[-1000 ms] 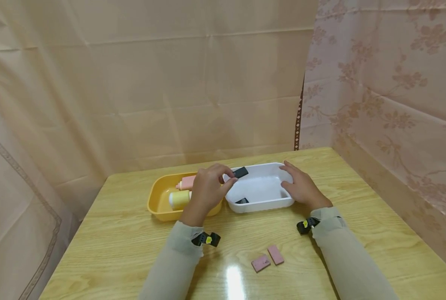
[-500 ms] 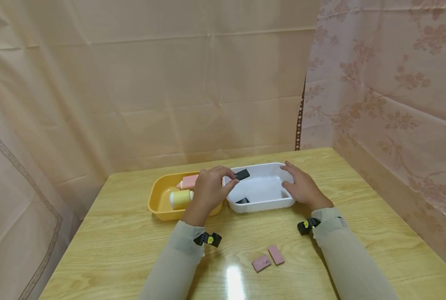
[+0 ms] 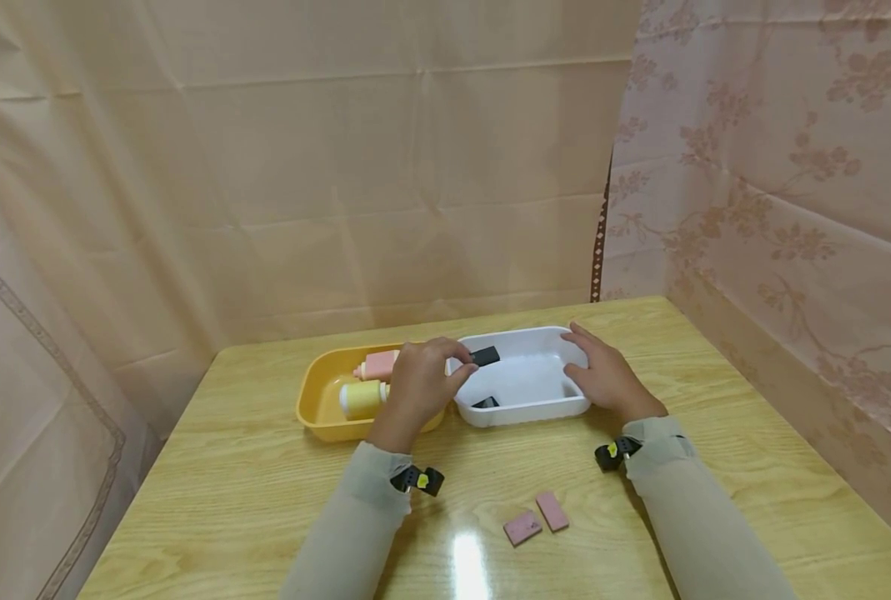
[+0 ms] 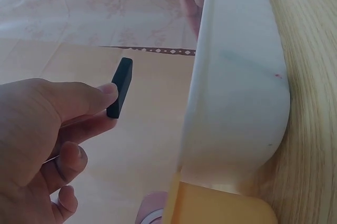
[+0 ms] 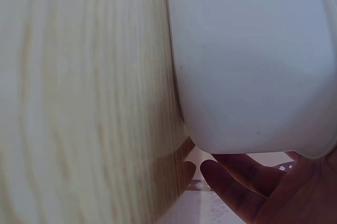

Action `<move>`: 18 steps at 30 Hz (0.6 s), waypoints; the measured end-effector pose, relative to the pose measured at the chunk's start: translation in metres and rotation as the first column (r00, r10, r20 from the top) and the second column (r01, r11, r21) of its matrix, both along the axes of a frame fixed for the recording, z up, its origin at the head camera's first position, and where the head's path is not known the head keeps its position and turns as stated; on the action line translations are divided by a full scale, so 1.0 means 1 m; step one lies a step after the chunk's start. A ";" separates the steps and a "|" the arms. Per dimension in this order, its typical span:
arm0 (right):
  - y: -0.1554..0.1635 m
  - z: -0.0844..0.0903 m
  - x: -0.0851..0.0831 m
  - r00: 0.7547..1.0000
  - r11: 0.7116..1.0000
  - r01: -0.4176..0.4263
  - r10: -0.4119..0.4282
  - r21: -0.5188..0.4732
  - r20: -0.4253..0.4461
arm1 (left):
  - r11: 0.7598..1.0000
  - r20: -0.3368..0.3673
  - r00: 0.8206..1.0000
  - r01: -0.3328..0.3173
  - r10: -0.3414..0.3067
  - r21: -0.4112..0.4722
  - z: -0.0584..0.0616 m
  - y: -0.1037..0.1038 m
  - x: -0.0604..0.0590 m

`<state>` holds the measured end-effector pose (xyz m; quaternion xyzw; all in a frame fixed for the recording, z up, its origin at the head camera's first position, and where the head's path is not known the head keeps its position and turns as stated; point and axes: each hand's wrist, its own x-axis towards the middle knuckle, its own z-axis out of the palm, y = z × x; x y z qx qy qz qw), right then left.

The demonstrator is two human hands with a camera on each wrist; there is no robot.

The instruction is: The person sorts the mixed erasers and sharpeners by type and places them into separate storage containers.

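Observation:
My left hand (image 3: 422, 379) pinches a small black rectangular block (image 3: 485, 356) between thumb and fingertips, over the left end of the white tray (image 3: 523, 411). In the left wrist view the block (image 4: 121, 87) stands tilted, above the level of the tray's rim, with the other fingers loosely curled below. A second black piece (image 3: 486, 402) lies inside the tray at its near left corner. At the tray's right end my right hand (image 3: 606, 375) holds the wall, thumb over the rim. The right wrist view has its fingers (image 5: 237, 182) along the outside of that end.
Left of the white tray stands a yellow tray (image 3: 317, 421) with a yellow bottle (image 3: 362, 400) and a pink bottle (image 3: 377, 365), partly behind my left hand. Two pink blocks, one left (image 3: 523, 527) and one right (image 3: 553, 511), lie on the wooden table (image 3: 227, 500) between my forearms.
My left hand has lowered the black block slightly toward the white tray, moving a little right. The right hand keeps its place at the tray's end.

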<state>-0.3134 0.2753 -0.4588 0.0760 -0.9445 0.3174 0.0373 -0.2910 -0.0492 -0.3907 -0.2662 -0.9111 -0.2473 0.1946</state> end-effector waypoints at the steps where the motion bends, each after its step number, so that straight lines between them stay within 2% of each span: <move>1: 0.000 0.000 0.000 1.000 1.000 0.002 -0.002 -0.001 0.000 | 1.000 0.002 1.000 -0.001 0.001 -0.003 -0.001 0.000 0.000; 18: 0.000 -0.002 -0.001 1.000 1.000 0.000 0.000 -0.009 -0.021 | 1.000 -0.013 1.000 -0.007 0.007 -0.006 -0.008 0.002 -0.003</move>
